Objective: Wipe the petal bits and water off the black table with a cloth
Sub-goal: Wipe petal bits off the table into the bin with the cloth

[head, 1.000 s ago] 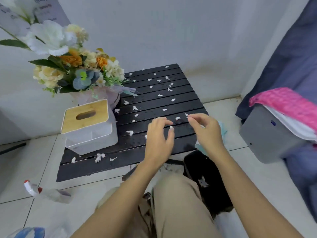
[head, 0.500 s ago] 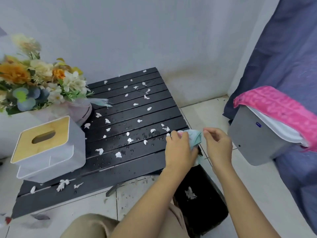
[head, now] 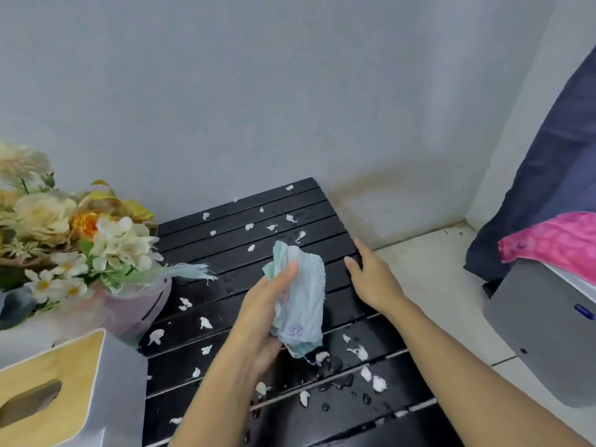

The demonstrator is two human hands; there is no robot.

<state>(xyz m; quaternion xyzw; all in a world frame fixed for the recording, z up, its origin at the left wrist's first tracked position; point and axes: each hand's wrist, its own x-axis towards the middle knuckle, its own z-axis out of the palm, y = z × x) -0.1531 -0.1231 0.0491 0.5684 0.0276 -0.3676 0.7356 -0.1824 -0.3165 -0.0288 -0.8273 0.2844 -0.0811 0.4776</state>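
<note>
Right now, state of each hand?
Left hand: closed on the bunched cloth, above the black table.
Right hand: open, empty, fingers at the table's right edge.

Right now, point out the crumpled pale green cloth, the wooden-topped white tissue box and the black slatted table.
crumpled pale green cloth (head: 303,304): head view, middle of the bunched fabric.
wooden-topped white tissue box (head: 48,375): head view, on the wooden lid.
black slatted table (head: 258,211): head view, bare far slat.

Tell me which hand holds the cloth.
The left hand grips the cloth; the right hand rests empty on the table's right edge.
</note>
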